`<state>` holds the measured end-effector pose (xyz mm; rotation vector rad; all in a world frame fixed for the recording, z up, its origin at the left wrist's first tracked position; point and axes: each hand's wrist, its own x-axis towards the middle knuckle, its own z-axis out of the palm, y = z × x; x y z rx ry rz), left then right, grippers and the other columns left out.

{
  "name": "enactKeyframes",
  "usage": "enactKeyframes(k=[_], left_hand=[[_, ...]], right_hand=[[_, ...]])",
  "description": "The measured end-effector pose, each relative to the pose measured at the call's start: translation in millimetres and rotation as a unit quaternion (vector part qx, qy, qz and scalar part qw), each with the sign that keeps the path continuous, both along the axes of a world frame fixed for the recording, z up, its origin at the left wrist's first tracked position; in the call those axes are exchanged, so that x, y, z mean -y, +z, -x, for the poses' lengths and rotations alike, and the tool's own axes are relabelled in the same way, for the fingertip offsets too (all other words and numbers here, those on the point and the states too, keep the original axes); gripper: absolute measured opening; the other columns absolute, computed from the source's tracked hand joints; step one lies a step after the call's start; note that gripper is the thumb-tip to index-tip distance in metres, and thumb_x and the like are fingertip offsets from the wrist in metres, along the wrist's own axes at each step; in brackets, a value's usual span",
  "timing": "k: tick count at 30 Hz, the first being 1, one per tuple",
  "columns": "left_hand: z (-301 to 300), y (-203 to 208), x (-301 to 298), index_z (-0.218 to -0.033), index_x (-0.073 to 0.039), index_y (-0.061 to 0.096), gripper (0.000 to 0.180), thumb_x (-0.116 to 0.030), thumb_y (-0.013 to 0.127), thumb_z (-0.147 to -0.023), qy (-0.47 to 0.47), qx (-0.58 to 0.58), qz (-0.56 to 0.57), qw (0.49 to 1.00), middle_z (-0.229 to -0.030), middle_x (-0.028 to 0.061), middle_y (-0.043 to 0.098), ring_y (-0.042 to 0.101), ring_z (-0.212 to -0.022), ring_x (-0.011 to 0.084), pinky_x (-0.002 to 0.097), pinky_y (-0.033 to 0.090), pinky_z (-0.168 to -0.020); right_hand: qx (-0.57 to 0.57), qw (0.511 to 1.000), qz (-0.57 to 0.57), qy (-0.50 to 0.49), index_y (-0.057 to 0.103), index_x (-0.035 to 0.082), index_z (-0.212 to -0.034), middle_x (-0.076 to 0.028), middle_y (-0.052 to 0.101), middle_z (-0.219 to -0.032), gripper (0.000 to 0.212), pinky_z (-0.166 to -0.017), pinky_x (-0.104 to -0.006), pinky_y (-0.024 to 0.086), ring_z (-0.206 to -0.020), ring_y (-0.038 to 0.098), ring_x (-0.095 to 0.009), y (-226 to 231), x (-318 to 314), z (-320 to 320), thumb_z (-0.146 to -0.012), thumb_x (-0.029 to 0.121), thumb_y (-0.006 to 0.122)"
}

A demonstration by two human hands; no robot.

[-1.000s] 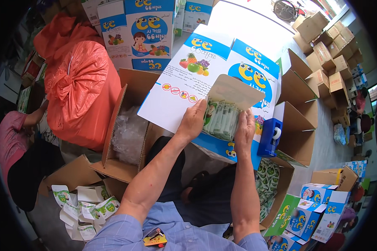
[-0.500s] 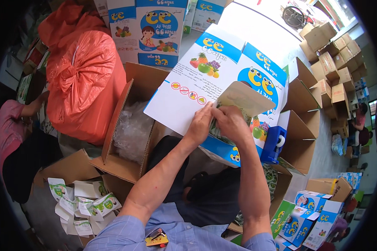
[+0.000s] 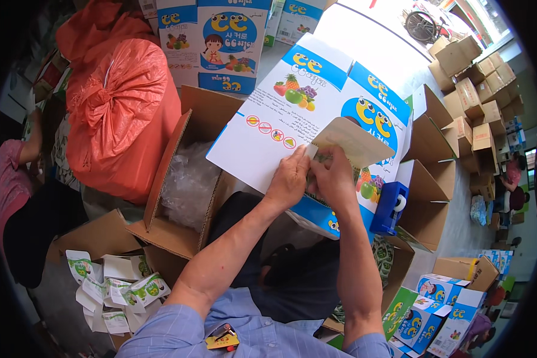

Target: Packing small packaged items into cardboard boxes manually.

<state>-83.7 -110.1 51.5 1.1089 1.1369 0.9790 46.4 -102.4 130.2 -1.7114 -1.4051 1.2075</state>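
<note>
A small carton (image 3: pixel 353 138) with its lid flap standing up lies in front of me, on a flattened white and blue printed cardboard sheet (image 3: pixel 235 143). My left hand (image 3: pixel 288 179) is closed along the carton's left side. Inside the carton's opening, the bent fingers of my right hand (image 3: pixel 333 179) press close together near the left fingertips. Green-patterned contents show slightly around them, but what the right fingers hold is hidden. A blue tape dispenser (image 3: pixel 388 209) stands just right of the carton.
An open brown box (image 3: pixel 188 185) with clear plastic bags is on the left, beside a big tied red sack (image 3: pixel 122 125). Small white and green cartons (image 3: pixel 125 289) lie lower left. Open brown boxes (image 3: pixel 429 167) stand right. Another person (image 3: pixel 15 173) sits at far left.
My right hand has shifted slightly up and farther over the carton's opening, covering more of the green contents. My left hand stays at the carton's side. The view has shifted slightly.
</note>
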Motion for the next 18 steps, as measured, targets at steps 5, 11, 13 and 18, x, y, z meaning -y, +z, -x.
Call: enactKeyframes(k=[5,11,13,18], left_hand=[[0,-13,-11,-0.132,0.006,0.061,0.043,-0.027,0.047,-0.109,0.070,-0.055,-0.103,0.991,-0.103,0.0243,0.075,0.073,-0.096,0.0317,0.0434,0.054,-0.088],[-9,-9,-34,-0.133,0.002,0.063,0.042,-0.028,0.047,-0.107,0.037,-0.003,-0.016,0.999,-0.105,0.0200,0.075,0.072,-0.098,0.0304,0.0419,0.054,-0.088],[-13,-15,-35,-0.133,0.002,0.063,0.042,-0.029,0.048,-0.107,0.044,-0.032,-0.012,0.998,-0.104,0.0188,0.075,0.071,-0.097,0.0295,0.0417,0.054,-0.088],[-14,-22,-35,-0.131,0.001,0.063,0.036,-0.022,0.049,-0.108,0.068,-0.074,-0.079,0.992,-0.107,0.0127,0.073,0.068,-0.095,0.0199,0.0368,0.054,-0.088]], right_hand=[[-0.084,0.952,-0.246,-0.163,0.064,-0.001,-0.127,-0.007,0.072,-0.089,0.026,-0.045,-0.0232,0.045,-0.058,0.063,-0.010,27,31,-62,-0.108,0.017,0.061],[0.005,0.971,-0.145,-0.192,0.061,-0.003,-0.141,-0.015,0.070,-0.125,0.043,-0.083,-0.0343,0.058,-0.100,0.070,-0.020,-72,16,-95,-0.114,0.029,0.051],[-0.057,0.970,-0.175,-0.157,0.061,-0.005,-0.139,-0.014,0.071,-0.125,0.044,-0.091,-0.0393,0.055,-0.104,0.070,-0.024,-78,15,-80,-0.114,0.030,0.050],[0.123,0.974,-0.138,-0.134,0.063,-0.005,-0.137,-0.012,0.072,-0.125,0.042,-0.093,-0.0391,0.053,-0.110,0.069,-0.024,-62,16,-70,-0.114,0.029,0.051]])
